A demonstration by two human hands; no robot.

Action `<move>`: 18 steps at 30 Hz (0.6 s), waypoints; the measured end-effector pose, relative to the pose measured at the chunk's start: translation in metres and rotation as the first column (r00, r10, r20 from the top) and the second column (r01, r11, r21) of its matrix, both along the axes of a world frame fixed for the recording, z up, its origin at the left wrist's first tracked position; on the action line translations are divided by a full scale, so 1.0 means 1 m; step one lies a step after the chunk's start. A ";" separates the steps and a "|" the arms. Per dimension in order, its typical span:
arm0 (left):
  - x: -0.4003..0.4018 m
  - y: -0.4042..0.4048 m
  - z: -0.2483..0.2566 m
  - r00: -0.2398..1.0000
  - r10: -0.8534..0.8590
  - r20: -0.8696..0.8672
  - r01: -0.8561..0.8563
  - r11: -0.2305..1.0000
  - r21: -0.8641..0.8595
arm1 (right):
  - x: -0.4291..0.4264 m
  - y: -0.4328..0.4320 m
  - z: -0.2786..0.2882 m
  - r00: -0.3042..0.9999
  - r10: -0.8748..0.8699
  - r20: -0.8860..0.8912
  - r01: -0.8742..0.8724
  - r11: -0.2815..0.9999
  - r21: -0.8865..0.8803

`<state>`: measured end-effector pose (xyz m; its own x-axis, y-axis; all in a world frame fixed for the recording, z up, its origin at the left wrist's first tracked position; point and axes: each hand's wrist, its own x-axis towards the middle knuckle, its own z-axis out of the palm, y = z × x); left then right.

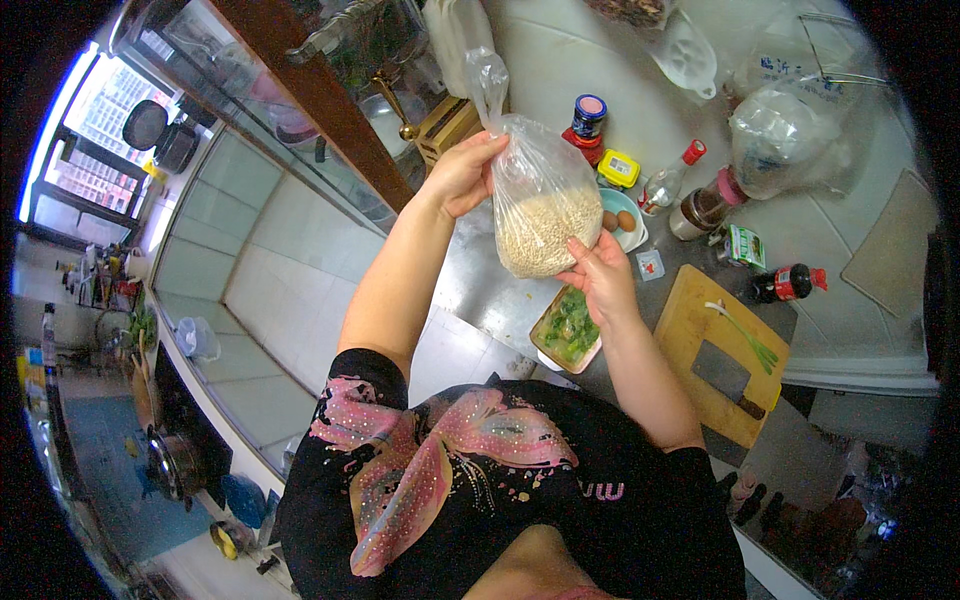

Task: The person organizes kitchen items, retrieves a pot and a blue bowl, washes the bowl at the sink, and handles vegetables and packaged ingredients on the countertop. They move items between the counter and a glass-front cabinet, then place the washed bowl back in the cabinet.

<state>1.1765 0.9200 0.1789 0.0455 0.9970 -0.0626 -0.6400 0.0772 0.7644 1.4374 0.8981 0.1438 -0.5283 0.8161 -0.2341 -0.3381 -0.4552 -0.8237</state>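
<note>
A clear plastic bag of pale grains hangs in front of me, its top twisted narrow. My left hand pinches the gathered neck of the bag. With fingers and thumb, my right hand grips the bag's lower right corner. Just below that hand is a rectangular dish of chopped greens, partly covered by it. Behind the bag, a pale bowl holds brown eggs. To the right, a wooden cutting board carries a cleaver and a green onion.
Beyond the bag stand a dark-blue-lidded jar, a yellow-lidded box, a glass bottle with a red cap, a pink-lidded jar and a dark sauce bottle. A wooden knife block is behind my left hand. A steel pot sits far left.
</note>
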 end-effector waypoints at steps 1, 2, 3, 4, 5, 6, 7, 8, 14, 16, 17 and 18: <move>0.000 -0.001 -0.001 1.000 0.007 0.000 -0.007 1.000 -0.008 | -0.001 -0.001 -0.001 1.000 -0.007 0.022 0.007 1.000 0.002; -0.002 -0.002 -0.004 1.000 0.015 -0.011 -0.015 1.000 -0.027 | -0.003 -0.003 -0.002 0.999 -0.015 0.044 0.015 1.000 0.004; -0.004 -0.003 -0.007 1.000 0.022 -0.021 -0.023 0.999 -0.045 | -0.004 -0.004 -0.002 0.998 -0.023 0.066 0.022 1.000 0.008; -0.006 -0.004 -0.009 0.999 0.029 -0.031 -0.031 0.998 -0.063 | -0.004 -0.005 -0.004 0.998 -0.015 0.055 0.015 1.000 0.005; -0.007 -0.004 -0.011 0.999 0.024 -0.028 -0.026 0.998 -0.059 | -0.005 -0.005 -0.006 0.999 -0.007 0.044 0.007 1.000 0.003; -0.007 -0.005 -0.012 1.000 0.018 -0.025 -0.020 0.998 -0.055 | -0.005 -0.005 -0.009 1.000 0.000 0.032 0.000 1.000 0.001; -0.007 -0.005 -0.013 1.000 0.012 -0.023 -0.013 0.999 -0.052 | -0.006 -0.005 -0.012 0.999 0.002 0.036 -0.003 1.000 0.001; -0.007 -0.005 -0.013 0.999 0.017 -0.032 -0.018 0.998 -0.053 | -0.006 -0.004 -0.015 0.999 0.004 0.040 -0.004 1.000 0.001; 0.017 0.004 -0.017 0.987 0.071 -0.143 -0.076 0.997 -0.030 | 0.010 0.003 -0.043 0.973 -0.003 0.231 -0.010 0.998 0.054; 0.028 0.015 -0.030 0.959 0.156 -0.237 -0.163 0.987 -0.010 | 0.024 0.004 -0.049 0.963 -0.028 0.268 0.018 0.999 0.039; 0.029 0.023 -0.037 0.945 0.191 -0.265 -0.197 0.980 0.003 | 0.032 0.005 -0.049 0.963 -0.021 0.269 0.014 0.999 0.029; 0.034 0.032 -0.034 0.938 0.194 -0.287 -0.201 0.980 0.004 | 0.046 0.006 -0.048 0.961 -0.027 0.276 0.024 1.000 0.015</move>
